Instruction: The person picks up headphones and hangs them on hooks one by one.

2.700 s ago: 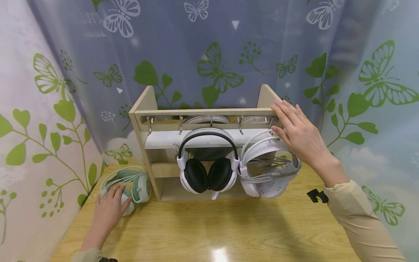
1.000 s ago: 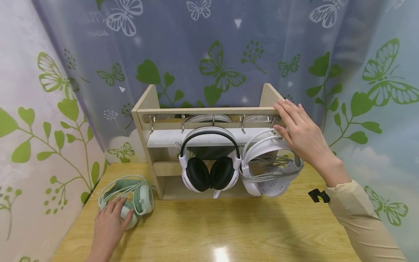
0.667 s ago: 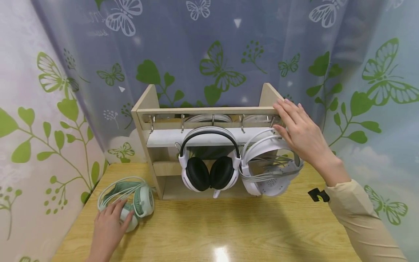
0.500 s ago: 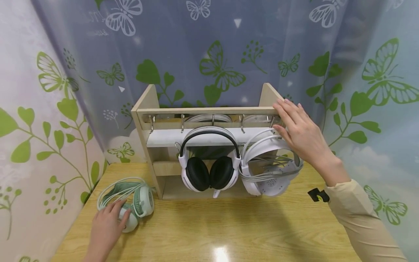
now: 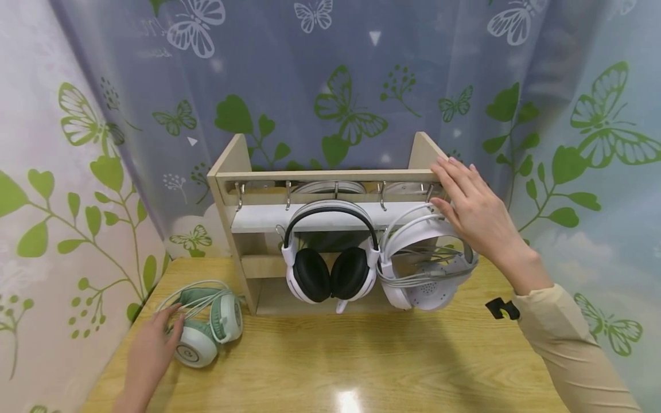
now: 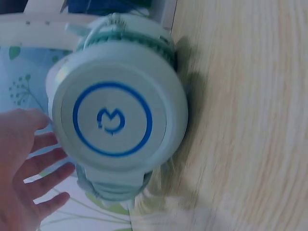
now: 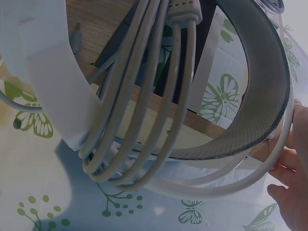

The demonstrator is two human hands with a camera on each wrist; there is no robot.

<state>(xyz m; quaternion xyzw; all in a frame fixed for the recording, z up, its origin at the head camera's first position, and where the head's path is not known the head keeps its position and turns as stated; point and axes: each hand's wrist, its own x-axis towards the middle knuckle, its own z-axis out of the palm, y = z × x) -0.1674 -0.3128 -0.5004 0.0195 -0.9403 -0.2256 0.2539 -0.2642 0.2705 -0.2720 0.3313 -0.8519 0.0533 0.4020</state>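
Pale green headphones (image 5: 197, 347) with a looped cable lie on the table left of a wooden rack (image 5: 310, 175). At their left side my left hand (image 5: 150, 347) has its fingers over the headband and cable; in the left wrist view those fingers (image 6: 50, 180) are spread beside the round earcup. My right hand (image 5: 477, 212) rests on the rack's top right corner, fingers extended. Below it hang white headphones (image 5: 431, 292) with a coiled grey cable, their headband close to the thumb. White headphones with black pads (image 5: 347, 275) hang at the rack's middle.
Metal hooks (image 5: 288, 195) line the rack's front rail, above a white shelf (image 5: 258, 218). On the wooden table (image 5: 330, 355), a small black piece (image 5: 501, 308) lies by the right sleeve. Patterned curtains (image 5: 289, 69) close in the back and both sides.
The green headphones have shifted toward the table's front. My left hand has moved off the near earcup, leftward to the headband side, uncovering that cup. The right hand keeps its place on the rack.
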